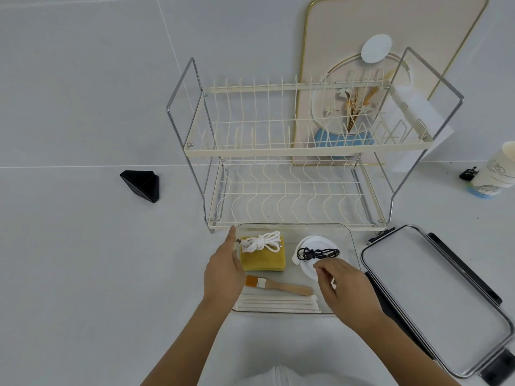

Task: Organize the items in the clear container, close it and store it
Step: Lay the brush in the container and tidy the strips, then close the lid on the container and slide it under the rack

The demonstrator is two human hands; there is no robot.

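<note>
Nearly sorted: yellow sponge (263, 259), knotted white cable (260, 242), black cable (317, 253), wooden brush (278, 285) inside clear rectangular container (354, 246) on desk (83, 260). Left hand (223, 270), right hand (344, 286) open, empty. Remaining: fitting black-clipped lid (434, 296), storing.

Two bare forearms enter from bottom edge, uncovered to frame edge; no sleeve on either. Left hand (223, 270) bare: no ring, watch, bracelet or glove seen. Right hand (344, 288) likewise bare, wrist unadorned. Nails short, plain so far as view shows. Between forearms, at bottom centre, pale grey-white garment (278, 376) with faint vertical seam or fold; type unclear.
</note>
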